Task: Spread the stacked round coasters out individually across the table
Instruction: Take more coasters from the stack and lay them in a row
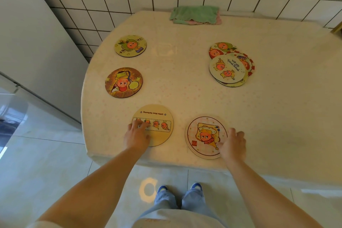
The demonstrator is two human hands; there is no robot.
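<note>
Four coasters already lie singly on the bench [185, 89]. The left hand [137, 136], fingers spread flat, presses the yellow coaster [159, 116] at the near edge. The right hand [233, 144], fingers loosely open, touches the pink coaster [201, 135] beside it; whether it grips the rim I cannot tell. The remaining stack [228, 67] sits far right, still overlapped. Next move: reach there and lift off one.

Left hand [137, 135]: my fingers flat on the tan coaster [157, 122]
Right hand [233, 144]: spread — touching the pink coaster [203, 135]
Stack [229, 66]: far right — loosely overlapped
</note>
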